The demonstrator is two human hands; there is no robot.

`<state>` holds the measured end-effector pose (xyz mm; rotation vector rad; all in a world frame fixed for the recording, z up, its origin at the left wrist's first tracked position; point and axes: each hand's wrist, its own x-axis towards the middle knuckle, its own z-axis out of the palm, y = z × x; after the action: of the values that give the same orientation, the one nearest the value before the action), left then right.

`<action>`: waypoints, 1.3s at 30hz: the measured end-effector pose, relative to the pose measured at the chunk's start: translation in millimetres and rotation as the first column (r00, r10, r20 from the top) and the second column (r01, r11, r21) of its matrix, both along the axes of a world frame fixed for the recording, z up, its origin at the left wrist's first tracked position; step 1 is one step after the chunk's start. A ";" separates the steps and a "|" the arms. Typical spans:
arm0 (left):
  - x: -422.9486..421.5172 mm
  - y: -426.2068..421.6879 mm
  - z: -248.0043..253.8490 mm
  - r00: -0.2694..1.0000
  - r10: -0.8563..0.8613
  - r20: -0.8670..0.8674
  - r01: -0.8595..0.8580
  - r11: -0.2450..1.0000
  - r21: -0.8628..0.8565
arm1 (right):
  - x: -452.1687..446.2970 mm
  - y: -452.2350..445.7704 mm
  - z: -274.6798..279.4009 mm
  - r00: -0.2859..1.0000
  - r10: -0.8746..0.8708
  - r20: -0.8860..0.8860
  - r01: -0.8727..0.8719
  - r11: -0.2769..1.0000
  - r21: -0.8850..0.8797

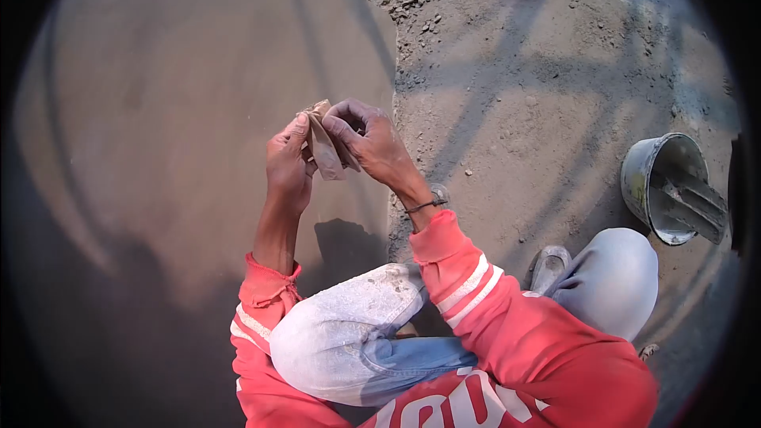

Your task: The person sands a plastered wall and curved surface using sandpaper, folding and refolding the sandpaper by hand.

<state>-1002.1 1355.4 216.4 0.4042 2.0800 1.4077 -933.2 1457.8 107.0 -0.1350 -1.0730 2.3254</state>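
Note:
My left hand (290,160) pinches one side of a small, crumpled, brownish plastic bag (323,152) in the middle of the head view. On the other side, my right hand (371,145) grips its upper part with thumb and bent fingers. A flap of the bag hangs down between both hands. Its contents, if any, cannot be made out. Beneath the hands lies a smooth grey-brown surface (174,95) that looks like levelled cement.
A dirty bucket (636,178) lies tipped at the right, with a flat, mortar-smeared tool (691,210) sticking out. Rough, dusty ground (507,143) with small stones borders the smooth surface along a straight edge. My bent knees are close below my hands.

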 end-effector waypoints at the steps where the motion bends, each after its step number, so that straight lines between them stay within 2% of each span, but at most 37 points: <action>1: -4.0 5.9 -16.9 0.998 -0.011 0.057 0.008 0.999 0.049 | 2.1 12.6 -11.4 0.999 -0.001 0.054 -0.002 0.999 0.052; 3: -10.1 16.2 -55.6 0.979 -0.063 0.194 0.029 0.984 0.175 | 13.8 34.1 -31.8 0.985 -0.004 0.173 -0.022 0.989 0.145; 6: -2.4 42.1 -106.1 0.939 -0.061 0.338 -0.050 0.950 0.309 | 26.8 64.5 -63.9 0.958 -0.121 0.260 0.030 0.944 0.329; 9: -4.5 59.2 -139.6 0.858 -0.115 0.500 -0.074 0.936 0.344 | 45.0 86.8 -83.5 0.943 -0.176 0.283 0.044 0.907 0.419; 12: -8.4 82.1 -175.0 0.807 -0.193 0.558 -0.052 0.918 0.392 | 59.9 101.8 -80.2 0.886 -0.203 0.417 -0.018 0.883 0.468; 13: -11.1 90.4 -192.3 0.793 -0.221 0.567 -0.041 0.910 0.413 | 61.0 106.4 -85.6 0.865 -0.304 0.399 0.029 0.825 0.564; 16: -6.3 124.6 -213.4 0.769 -0.261 0.584 -0.059 0.880 0.471 | 59.4 120.3 -98.8 0.779 -0.498 0.382 0.148 0.737 0.660; 17: -4.3 135.5 -220.2 0.757 -0.231 0.611 -0.113 0.875 0.471 | 58.6 122.5 -95.6 0.746 -0.512 0.427 0.228 0.798 0.558; 19: 1.0 149.2 -224.1 0.763 -0.216 0.609 -0.160 0.850 0.502 | 57.0 126.2 -83.3 0.662 -0.606 0.441 0.314 0.759 0.571; 20: 4.6 155.5 -225.4 0.761 -0.207 0.615 -0.184 0.840 0.510 | 56.3 127.3 -82.8 0.617 -0.688 0.383 0.287 0.649 0.704; 21: 7.7 160.9 -225.4 0.805 -0.174 0.567 -0.184 0.836 0.517 | 52.1 123.1 -74.7 0.567 -0.706 0.423 0.261 0.642 0.721; 22: 8.2 162.9 -226.8 0.848 -0.130 0.513 -0.189 0.831 0.523 | 46.3 119.6 -71.0 0.529 -0.747 0.401 0.201 0.570 0.797; 24: -5.4 166.2 -235.1 0.925 -0.123 0.360 -0.127 0.792 0.597 | 25.0 111.9 -76.2 0.530 -0.820 0.216 0.204 0.370 0.907; 25: -15.2 164.3 -235.1 0.925 -0.108 0.365 -0.151 0.776 0.613 | 11.9 105.8 -76.3 0.520 -0.843 0.139 0.209 0.283 0.936; 26: -26.0 162.5 -232.5 0.925 -0.085 0.369 -0.181 0.758 0.626 | -2.0 102.1 -79.4 0.506 -0.853 0.127 0.198 0.259 0.945; 28: -47.0 159.0 -229.9 0.927 -0.006 0.375 -0.234 0.771 0.591 | -25.5 93.7 -88.1 0.486 -0.866 0.118 0.177 0.230 0.957; 30: -70.7 148.9 -237.0 0.915 -0.006 0.404 -0.232 0.811 0.537 | -43.4 86.4 -98.6 0.518 -0.849 0.101 0.165 0.215 0.963; 32: -82.0 143.9 -235.0 0.928 0.033 0.371 -0.248 0.798 0.549 | -53.0 83.7 -106.4 0.531 -0.844 0.076 0.144 0.178 0.973; 35: -91.2 129.6 -225.9 0.958 0.059 0.280 -0.187 0.870 0.456 | -61.7 70.8 -112.2 0.510 -0.859 0.045 0.129 0.129 0.983; 36: -90.6 126.7 -223.9 0.961 0.086 0.261 -0.193 0.889 0.416 | -61.4 70.7 -114.1 0.522 -0.850 0.065 0.138 0.159 0.978; 39: -105.0 104.9 -228.5 0.989 -0.008 0.148 -0.056 0.903 0.426 | -82.3 63.8 -138.6 0.622 -0.774 0.115 0.223 0.317 0.922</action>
<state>-1107.1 1460.3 -12.1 0.4346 1.6536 1.8576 -1015.5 1521.6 -31.6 -0.7045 -1.9875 0.9022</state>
